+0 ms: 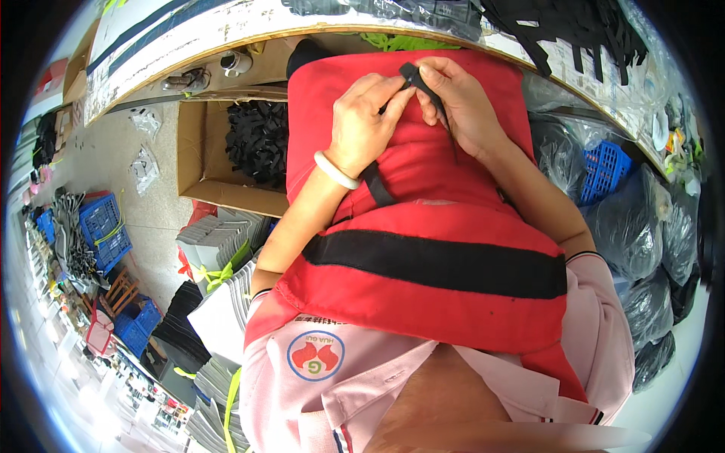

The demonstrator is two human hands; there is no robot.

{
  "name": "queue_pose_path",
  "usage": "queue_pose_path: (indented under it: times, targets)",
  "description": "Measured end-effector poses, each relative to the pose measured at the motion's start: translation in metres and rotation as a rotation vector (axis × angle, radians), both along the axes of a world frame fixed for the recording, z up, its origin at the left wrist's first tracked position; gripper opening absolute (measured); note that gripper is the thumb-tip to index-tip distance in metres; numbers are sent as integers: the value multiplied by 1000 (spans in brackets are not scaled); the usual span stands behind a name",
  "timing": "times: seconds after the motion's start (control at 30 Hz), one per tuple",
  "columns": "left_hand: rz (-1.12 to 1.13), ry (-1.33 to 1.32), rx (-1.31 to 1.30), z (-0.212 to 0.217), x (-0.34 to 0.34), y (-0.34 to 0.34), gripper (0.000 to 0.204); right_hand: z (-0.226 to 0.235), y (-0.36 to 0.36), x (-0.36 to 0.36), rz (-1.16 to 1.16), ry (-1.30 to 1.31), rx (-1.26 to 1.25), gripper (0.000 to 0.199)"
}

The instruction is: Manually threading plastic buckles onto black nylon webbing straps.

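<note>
A narrow black strap [433,97] is pinched between my two hands above my red-covered lap. Its folded upper end stands up between the fingertips, and the thin tail hangs down beside my right palm. My left hand [364,119], with a white bangle at the wrist, closes finger and thumb on the strap's left side. My right hand [467,102] grips it near the top fold with thumb and fingers. Exactly how the strap is folded or looped is too small to tell. A short black band [377,185] lies on the red cloth by my left wrist.
At my left stands an open cardboard box [198,198] of black strap pieces [258,142]. Grey stacks tied with green strips [219,240] sit below it. A worktable [219,34] curves across the front, bearing black strips [563,26]. Plastic bags [627,219] and a blue basket [604,170] are at right.
</note>
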State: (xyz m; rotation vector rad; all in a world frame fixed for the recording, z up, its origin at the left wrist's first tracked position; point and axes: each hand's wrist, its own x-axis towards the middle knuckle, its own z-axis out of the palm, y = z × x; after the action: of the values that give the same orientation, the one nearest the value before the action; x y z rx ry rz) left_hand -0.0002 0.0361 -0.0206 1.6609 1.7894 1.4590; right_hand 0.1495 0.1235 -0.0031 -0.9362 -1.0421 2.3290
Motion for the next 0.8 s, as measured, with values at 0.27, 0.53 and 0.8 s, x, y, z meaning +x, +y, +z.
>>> queue_pose_path:
  times: [0.27,0.53,0.8]
  targets:
    - [-66,-1369,-490,-3,-8,-8,27,-7,10,4,111,-76,90,22]
    - [-17,-1255,-366,4,-2,-4,19,31,-10,-1,-115,-10,773,14]
    - [68,-1085,-278,3,8,-6,17,12,4,8,219,-369,501,14]
